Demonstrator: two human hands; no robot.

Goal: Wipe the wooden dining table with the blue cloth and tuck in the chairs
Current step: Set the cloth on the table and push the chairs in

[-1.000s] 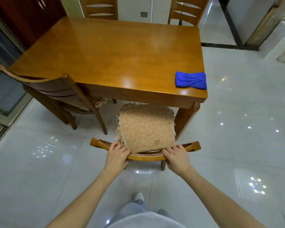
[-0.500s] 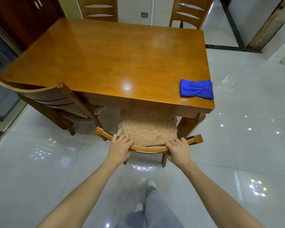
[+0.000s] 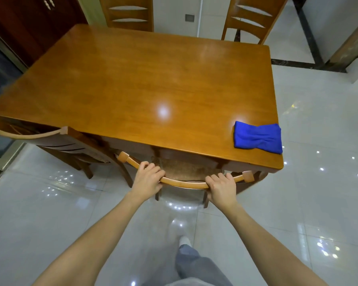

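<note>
In the head view, the chair-tucking step is judged to be in hand. The curved back rail of the near chair [image 3: 184, 183] is held by both hands, the grip of the left hand [image 3: 148, 178] and of the right hand [image 3: 221, 186] each being closed round it, fingers curled over the top. The seat is seen mostly under the wooden worktop [image 3: 143, 89], at whose near right corner the blue cloth [image 3: 257, 138] lies bunched and untouched. A short, straight push is judged to be called for, then release; the angled chair on the left [image 3: 56, 139] would probably be tucked in afterwards.
</note>
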